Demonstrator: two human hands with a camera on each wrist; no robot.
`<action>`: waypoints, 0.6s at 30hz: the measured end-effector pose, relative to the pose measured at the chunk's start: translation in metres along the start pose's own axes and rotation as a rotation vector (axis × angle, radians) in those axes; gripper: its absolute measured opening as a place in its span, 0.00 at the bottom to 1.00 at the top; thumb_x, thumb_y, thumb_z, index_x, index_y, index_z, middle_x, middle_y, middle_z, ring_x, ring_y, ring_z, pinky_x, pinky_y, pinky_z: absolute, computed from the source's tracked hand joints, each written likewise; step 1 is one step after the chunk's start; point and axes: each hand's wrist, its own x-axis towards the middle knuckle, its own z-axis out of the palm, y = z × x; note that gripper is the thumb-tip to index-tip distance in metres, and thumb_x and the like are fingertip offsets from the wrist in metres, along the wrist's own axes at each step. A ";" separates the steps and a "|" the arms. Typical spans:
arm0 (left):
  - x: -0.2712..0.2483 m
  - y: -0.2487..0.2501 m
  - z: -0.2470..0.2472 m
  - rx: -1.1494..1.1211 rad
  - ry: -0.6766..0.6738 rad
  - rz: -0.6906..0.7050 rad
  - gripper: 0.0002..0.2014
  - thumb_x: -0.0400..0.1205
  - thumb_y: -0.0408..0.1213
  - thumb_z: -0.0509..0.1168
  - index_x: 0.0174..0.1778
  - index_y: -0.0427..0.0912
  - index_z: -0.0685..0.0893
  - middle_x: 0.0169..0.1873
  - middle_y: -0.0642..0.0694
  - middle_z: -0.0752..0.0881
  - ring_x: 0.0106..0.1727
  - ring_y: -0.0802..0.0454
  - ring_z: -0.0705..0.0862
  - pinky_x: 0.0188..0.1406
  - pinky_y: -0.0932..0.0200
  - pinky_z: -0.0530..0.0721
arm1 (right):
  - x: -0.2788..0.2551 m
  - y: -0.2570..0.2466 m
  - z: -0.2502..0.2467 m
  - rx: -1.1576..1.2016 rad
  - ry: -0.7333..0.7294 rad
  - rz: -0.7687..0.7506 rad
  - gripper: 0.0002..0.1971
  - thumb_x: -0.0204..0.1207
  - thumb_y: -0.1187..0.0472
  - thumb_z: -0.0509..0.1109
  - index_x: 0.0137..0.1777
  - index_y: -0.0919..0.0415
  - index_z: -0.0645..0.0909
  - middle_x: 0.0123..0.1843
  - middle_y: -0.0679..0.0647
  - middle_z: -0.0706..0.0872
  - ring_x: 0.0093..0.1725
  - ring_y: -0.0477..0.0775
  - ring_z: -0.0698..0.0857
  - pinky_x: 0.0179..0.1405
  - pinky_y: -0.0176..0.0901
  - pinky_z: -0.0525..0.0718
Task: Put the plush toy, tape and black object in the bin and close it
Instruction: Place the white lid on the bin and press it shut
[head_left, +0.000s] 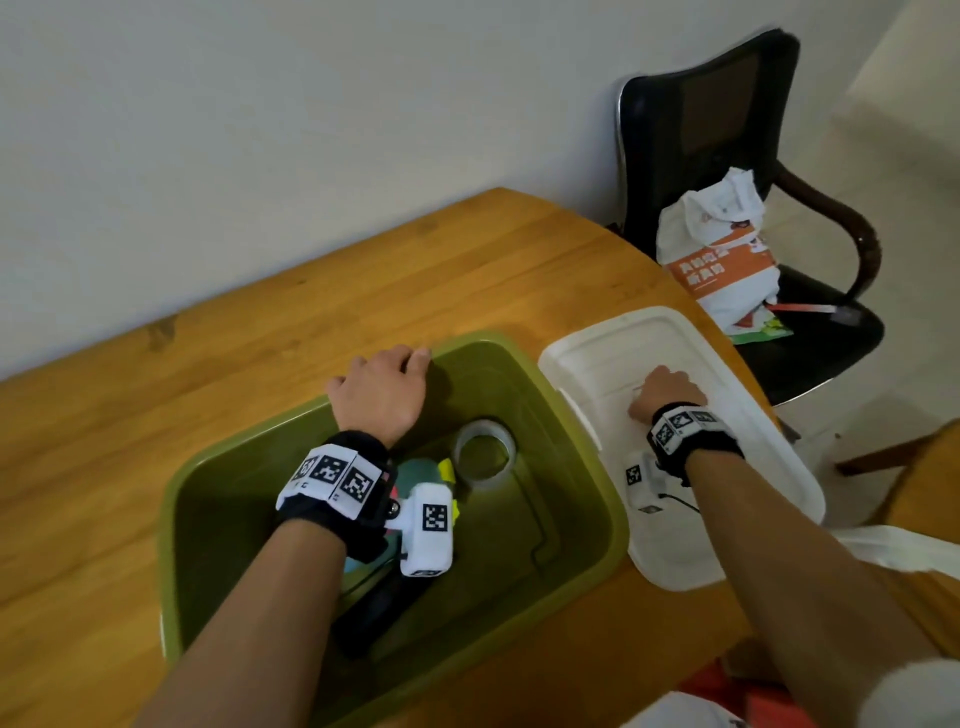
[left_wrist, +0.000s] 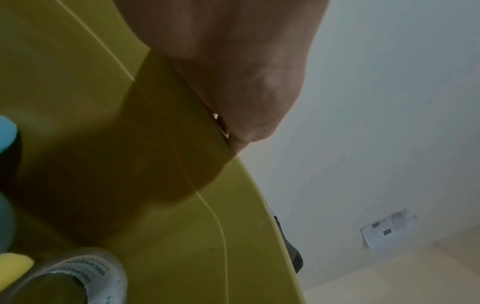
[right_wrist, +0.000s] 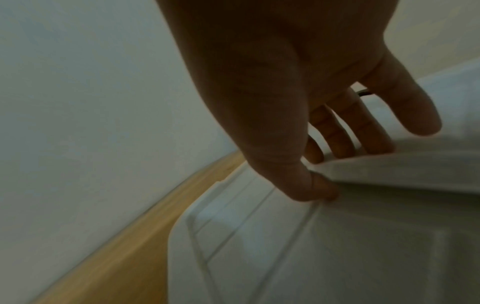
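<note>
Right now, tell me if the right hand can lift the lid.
Probably yes: the right hand already rests on the white lid, thumb and fingers pinching a raised ridge, and nothing lies on top of it.

I see a plain office-like room: wooden counter (head_left: 260, 338) against a bare wall (head_left: 260, 130), black office chair (head_left: 727, 156) alongside.
</note>
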 end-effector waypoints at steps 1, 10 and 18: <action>0.000 0.000 0.000 -0.001 0.002 0.000 0.23 0.89 0.55 0.47 0.54 0.50 0.85 0.55 0.41 0.89 0.65 0.40 0.80 0.65 0.41 0.67 | 0.001 0.000 0.005 0.000 0.005 -0.006 0.27 0.83 0.53 0.66 0.77 0.66 0.70 0.75 0.66 0.77 0.72 0.66 0.78 0.68 0.54 0.78; -0.003 0.001 -0.002 -0.007 0.009 0.006 0.23 0.89 0.55 0.47 0.55 0.50 0.86 0.55 0.42 0.89 0.65 0.40 0.80 0.66 0.41 0.66 | -0.004 0.002 -0.022 -0.005 0.072 -0.108 0.14 0.80 0.54 0.71 0.54 0.67 0.83 0.58 0.65 0.89 0.56 0.66 0.88 0.49 0.48 0.84; -0.008 0.002 -0.006 0.004 -0.003 0.018 0.22 0.89 0.56 0.47 0.55 0.51 0.85 0.56 0.44 0.89 0.65 0.42 0.80 0.65 0.42 0.66 | -0.029 -0.022 -0.125 0.201 0.095 -0.263 0.19 0.72 0.58 0.80 0.56 0.65 0.78 0.53 0.60 0.83 0.49 0.61 0.80 0.46 0.46 0.76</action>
